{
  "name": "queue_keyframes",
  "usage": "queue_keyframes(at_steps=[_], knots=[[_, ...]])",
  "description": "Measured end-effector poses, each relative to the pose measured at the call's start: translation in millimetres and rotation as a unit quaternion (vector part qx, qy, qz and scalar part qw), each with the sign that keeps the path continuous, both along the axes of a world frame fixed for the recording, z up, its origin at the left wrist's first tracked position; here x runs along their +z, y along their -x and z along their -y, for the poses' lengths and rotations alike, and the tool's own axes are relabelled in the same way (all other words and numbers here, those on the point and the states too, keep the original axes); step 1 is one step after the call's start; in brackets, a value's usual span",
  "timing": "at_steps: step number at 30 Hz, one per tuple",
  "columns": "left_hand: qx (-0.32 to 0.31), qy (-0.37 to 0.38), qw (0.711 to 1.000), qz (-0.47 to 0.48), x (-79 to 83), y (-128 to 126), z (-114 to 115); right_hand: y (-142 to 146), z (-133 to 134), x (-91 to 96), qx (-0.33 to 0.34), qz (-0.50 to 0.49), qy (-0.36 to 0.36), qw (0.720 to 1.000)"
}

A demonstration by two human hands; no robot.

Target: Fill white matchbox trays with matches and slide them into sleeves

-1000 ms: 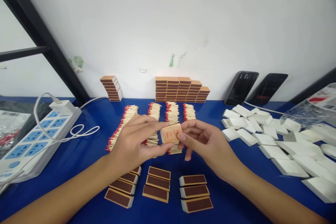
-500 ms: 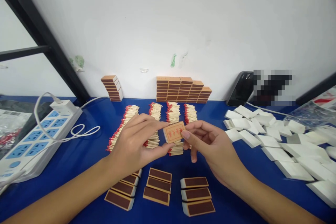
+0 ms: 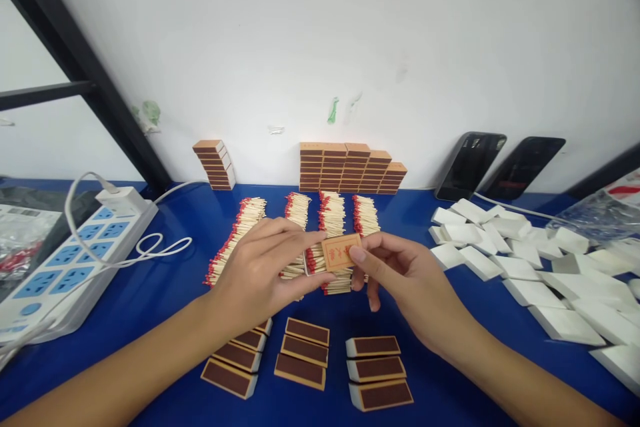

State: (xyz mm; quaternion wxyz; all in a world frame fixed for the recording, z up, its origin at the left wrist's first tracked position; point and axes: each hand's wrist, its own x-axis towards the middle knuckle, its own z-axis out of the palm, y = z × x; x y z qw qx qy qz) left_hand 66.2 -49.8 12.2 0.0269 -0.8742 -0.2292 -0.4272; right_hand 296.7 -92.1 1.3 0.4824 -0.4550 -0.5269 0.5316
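Observation:
Above the blue table [image 3: 175,293] my two hands meet around a small orange matchbox [image 3: 341,252]. My left hand [image 3: 260,273] pinches its left end, where a tray of red-tipped matches sticks out of the sleeve. Thumb and forefinger of my right hand [image 3: 405,280] are closed on the sleeve's right end. Rows of loose matches [image 3: 240,227] lie just behind the hands. Several matchboxes [image 3: 305,353] lie in short rows on the table under my wrists, a further group [image 3: 377,373] among them.
Stacked matchboxes [image 3: 350,170] and a smaller stack [image 3: 215,163] stand against the white wall. White inner trays [image 3: 525,260] are heaped at right, with two dark phones [image 3: 470,163] leaning behind. A power strip [image 3: 70,260] with a cable lies at left. A black frame [image 3: 85,73] slants at the left.
The orange sleeve has shifted right with my right hand, and the match-filled tray now shows at its left end. My left hand has hardly moved.

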Motion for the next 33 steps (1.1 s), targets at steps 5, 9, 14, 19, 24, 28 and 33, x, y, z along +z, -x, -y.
queue_keyframes(at_steps=[5, 9, 14, 19, 24, 28, 33], knots=[[0.046, 0.031, 0.998, 0.033, 2.6, 2.1, -4.8, -24.1, -13.3, 7.1, -0.087, 0.051, -0.05, 0.994], [0.028, 0.07, 0.996, 0.04, 8.0, 2.9, -2.1, -63.5, -40.5, 13.5, -0.23, 0.19, -0.088, 0.95], [-0.02, 0.125, 0.992, 0.014, 14.8, 0.6, 5.6, -103.3, -71.8, 0.8, -0.29, 0.361, -0.074, 0.883], [0.002, 0.124, 0.992, -0.003, 17.8, 6.9, -3.3, -108.0, -75.1, -14.1, -0.248, 0.582, -0.013, 0.774], [0.014, 0.12, 0.993, -0.002, 17.4, 12.7, -11.5, -90.9, -61.3, -1.6, -0.218, 0.534, -0.169, 0.8], [0.001, 0.133, 0.991, -0.002, 14.1, 5.0, -7.0, -58.8, -33.2, 19.6, -0.021, 0.357, -0.211, 0.91], [-0.023, 0.153, 0.988, 0.026, 11.1, -6.5, -1.5, -19.9, -4.5, 29.1, 0.075, 0.281, -0.23, 0.929]])
